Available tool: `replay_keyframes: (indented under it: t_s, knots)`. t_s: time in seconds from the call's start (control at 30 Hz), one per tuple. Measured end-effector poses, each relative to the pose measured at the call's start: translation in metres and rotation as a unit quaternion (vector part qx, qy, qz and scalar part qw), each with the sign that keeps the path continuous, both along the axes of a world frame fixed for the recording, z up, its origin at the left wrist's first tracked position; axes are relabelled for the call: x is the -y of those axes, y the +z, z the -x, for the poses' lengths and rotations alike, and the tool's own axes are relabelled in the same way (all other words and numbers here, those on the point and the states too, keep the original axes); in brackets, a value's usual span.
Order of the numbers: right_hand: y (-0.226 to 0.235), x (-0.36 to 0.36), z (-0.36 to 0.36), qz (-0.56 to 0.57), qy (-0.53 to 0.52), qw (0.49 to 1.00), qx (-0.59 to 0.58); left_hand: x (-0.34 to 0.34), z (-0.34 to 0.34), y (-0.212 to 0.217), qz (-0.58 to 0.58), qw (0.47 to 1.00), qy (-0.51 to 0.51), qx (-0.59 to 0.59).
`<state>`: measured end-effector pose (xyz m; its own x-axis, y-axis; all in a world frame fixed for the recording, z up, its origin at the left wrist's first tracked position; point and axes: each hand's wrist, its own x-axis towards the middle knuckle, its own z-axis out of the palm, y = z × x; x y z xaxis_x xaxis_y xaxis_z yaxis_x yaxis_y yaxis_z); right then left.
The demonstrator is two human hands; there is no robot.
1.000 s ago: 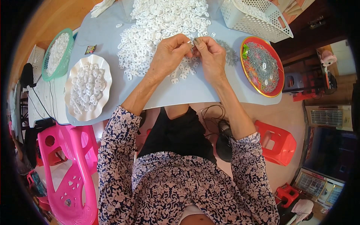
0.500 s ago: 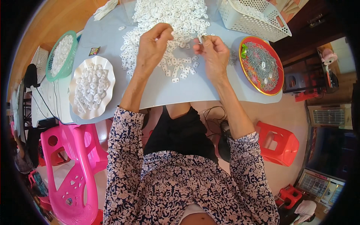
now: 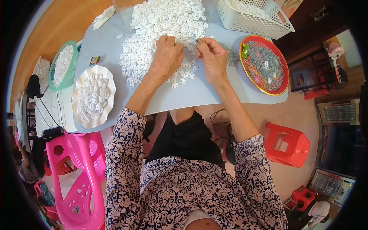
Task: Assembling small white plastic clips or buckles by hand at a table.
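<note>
A big heap of small white oval plastic pieces with two holes [image 3: 165, 19] covers the far middle of the table [image 3: 172, 96]. At its near edge my left hand [image 3: 167, 57] has its fingers curled down onto the pieces, the tips hidden from view. To the right, my right hand [image 3: 213, 57] is closed in a pinch, thumb against the bent forefinger. Whatever it grips is too small to make out. Loose white pieces [image 3: 184, 74] lie between the two hands.
A scalloped white dish [image 3: 91, 122] of white pieces stands at the left. On the right are a red gold-rimmed plate [image 3: 281, 89] of small grey parts and a perforated white basket [image 3: 245, 23]. Beyond the left edge is a green basket [image 3: 73, 63]; a pink chair [image 3: 82, 191] stands below.
My left hand has come down and right onto the near edge of the heap. The white piece that showed at my right fingertips is no longer visible.
</note>
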<state>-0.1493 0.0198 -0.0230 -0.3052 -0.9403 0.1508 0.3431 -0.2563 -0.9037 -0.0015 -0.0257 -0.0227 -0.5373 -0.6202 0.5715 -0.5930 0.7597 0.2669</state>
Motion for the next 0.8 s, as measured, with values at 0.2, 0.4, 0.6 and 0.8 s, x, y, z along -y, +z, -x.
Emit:
replay_keyframes:
  t_s: [0.2,0.4,0.6,0.8]
  knots:
    - [0.0,0.0,-0.001,-0.02,-0.004,1.0,0.002,-0.002,0.003,0.003,0.028,0.999,0.002,-0.03]
    - [-0.001,0.0,0.004,0.019,-0.014,1.0,0.021,0.003,0.022,0.007,0.01,1.0,-0.02,0.014]
    - [-0.001,0.002,0.0,0.019,-0.029,0.999,0.024,0.009,0.022,0.0,-0.008,0.998,-0.032,0.056]
    - [0.002,-0.003,0.003,0.001,-0.015,1.0,0.016,-0.006,0.012,0.009,-0.086,0.991,-0.058,-0.083]
